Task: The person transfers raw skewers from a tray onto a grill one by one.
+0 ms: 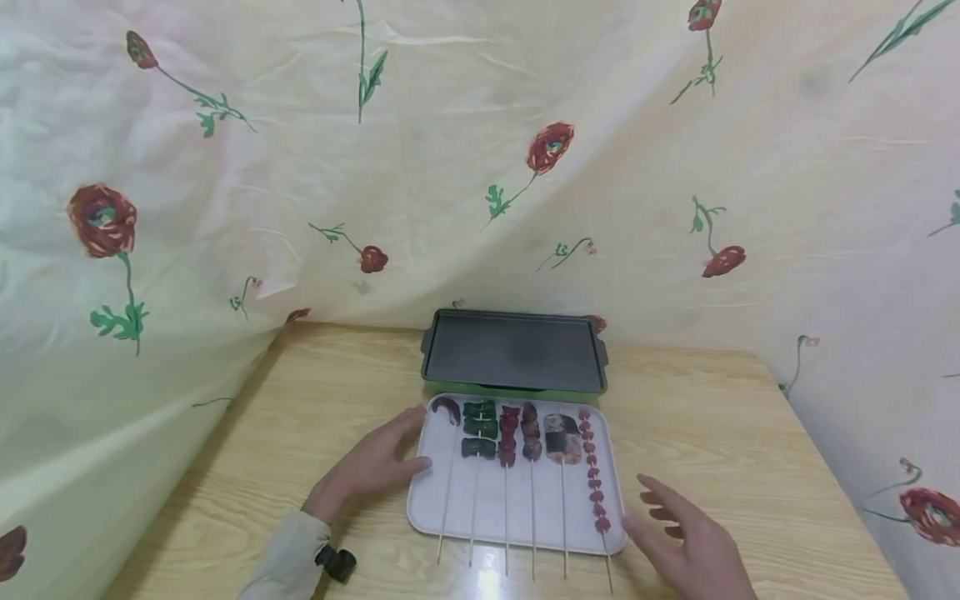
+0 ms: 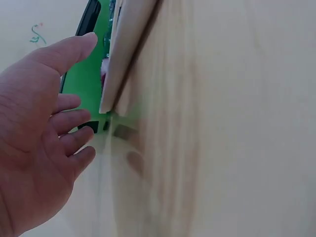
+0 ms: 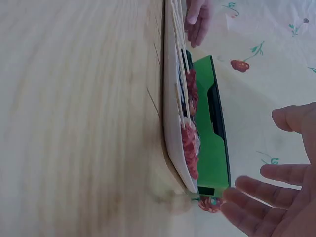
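Observation:
A white tray lies on the table with several skewers side by side, their sticks jutting past its front rim. From left to right they carry a dark curved piece, green pieces, red meat chunks, brownish round pieces, grey-and-pink pieces and small red pieces. My left hand is at the tray's left side, thumb spread toward the rim. My right hand hovers by the right rim, fingers loosely spread, thumb tip close to the edge. Neither hand holds anything.
Directly behind the tray stands a dark flat griddle with a green base and side handles. A floral cloth hangs behind and around the wooden table. A black band is on the left wrist.

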The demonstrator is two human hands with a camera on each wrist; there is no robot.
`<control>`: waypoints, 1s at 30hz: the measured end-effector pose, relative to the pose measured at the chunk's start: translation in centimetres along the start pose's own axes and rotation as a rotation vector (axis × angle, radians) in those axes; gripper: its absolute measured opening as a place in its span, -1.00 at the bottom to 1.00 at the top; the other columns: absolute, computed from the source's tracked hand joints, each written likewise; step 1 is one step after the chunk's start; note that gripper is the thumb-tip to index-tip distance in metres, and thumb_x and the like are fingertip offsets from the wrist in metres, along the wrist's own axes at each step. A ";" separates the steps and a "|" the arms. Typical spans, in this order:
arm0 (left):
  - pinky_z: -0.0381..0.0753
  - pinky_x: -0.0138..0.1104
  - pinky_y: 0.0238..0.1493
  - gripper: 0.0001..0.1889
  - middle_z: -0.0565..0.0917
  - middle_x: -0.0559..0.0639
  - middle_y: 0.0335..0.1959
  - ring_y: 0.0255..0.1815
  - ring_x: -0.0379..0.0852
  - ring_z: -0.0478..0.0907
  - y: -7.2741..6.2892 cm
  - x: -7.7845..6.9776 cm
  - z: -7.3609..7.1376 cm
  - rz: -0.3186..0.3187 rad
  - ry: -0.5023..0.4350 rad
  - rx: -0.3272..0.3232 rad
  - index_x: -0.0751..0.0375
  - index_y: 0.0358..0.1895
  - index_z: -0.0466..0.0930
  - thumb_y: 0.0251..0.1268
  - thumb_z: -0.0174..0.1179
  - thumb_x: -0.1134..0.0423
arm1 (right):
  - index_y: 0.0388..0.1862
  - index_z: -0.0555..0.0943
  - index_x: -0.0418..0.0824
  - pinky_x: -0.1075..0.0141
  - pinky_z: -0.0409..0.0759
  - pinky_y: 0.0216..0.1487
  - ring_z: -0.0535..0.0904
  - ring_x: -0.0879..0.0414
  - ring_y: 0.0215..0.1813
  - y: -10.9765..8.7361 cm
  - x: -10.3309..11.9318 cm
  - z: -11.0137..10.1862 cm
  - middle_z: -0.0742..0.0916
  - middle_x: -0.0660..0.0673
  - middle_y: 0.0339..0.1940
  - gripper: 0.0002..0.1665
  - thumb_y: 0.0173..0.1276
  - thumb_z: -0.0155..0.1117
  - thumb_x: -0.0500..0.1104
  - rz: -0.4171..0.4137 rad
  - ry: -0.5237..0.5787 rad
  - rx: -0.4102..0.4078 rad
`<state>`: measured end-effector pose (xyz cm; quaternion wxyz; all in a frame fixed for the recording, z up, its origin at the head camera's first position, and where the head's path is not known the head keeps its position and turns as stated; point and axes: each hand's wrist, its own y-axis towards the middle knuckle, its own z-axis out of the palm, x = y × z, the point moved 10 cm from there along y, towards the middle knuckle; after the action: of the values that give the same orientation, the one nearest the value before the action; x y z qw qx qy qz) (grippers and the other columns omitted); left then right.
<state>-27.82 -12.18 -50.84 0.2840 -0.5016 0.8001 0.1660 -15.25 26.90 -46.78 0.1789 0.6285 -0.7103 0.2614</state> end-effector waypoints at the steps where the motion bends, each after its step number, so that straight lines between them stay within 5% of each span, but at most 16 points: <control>1: 0.12 -0.04 0.63 -0.12 0.16 0.05 0.64 0.64 0.03 0.09 0.0 0.2 0.1 -0.006 -0.004 0.005 0.12 0.63 0.12 0.39 0.27 -0.15 | 0.48 0.42 -0.23 0.10 0.77 0.02 0.70 -0.15 0.11 0.0 0.0 0.2 0.73 -0.25 0.17 -0.09 0.41 0.24 0.36 0.010 0.014 0.005; 8: 0.16 -0.05 0.62 -0.12 0.20 0.02 0.62 0.63 0.02 0.14 0.1 0.9 0.7 -0.023 -0.069 0.026 0.11 0.62 0.15 0.35 0.32 -0.11 | 0.28 0.61 -0.22 0.43 0.68 -0.18 0.71 0.16 -0.11 -0.5 -0.7 1.8 0.80 0.03 -0.13 -0.22 0.37 0.31 0.34 0.099 0.057 0.033; 19: 0.24 0.03 0.58 -0.17 0.37 0.10 0.53 0.56 0.11 0.26 0.2 1.7 0.7 -0.022 -0.157 0.022 0.13 0.54 0.31 0.26 0.43 -0.03 | 0.19 0.67 -0.22 0.38 0.67 -0.22 0.66 0.22 -0.23 -0.9 -2.0 3.2 0.80 0.05 -0.21 -0.27 0.34 0.34 0.33 0.161 0.088 0.052; 26: 0.27 0.04 0.57 -0.21 0.42 0.13 0.49 0.53 0.14 0.30 0.3 1.7 0.7 -0.013 -0.148 0.014 0.14 0.49 0.38 0.24 0.45 -0.03 | 0.13 0.67 -0.26 0.21 0.72 -0.16 0.67 0.15 -0.21 -1.5 -3.6 4.9 0.79 0.00 -0.19 -0.20 0.29 0.33 0.40 0.274 0.190 0.137; 30: 0.27 0.05 0.57 -0.22 0.43 0.14 0.49 0.53 0.14 0.30 0.2 1.6 0.4 -0.020 -0.142 0.011 0.13 0.49 0.39 0.23 0.46 -0.01 | 0.06 0.70 -0.24 0.30 0.68 -0.21 0.66 0.16 -0.23 -1.7 -3.8 5.6 0.79 0.02 -0.24 -0.34 0.27 0.44 0.26 0.293 0.229 0.126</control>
<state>-28.41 -13.02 -52.20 0.3443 -0.4949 0.7738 0.1942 -12.60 26.47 -53.19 0.1791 0.4944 -0.7515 0.3984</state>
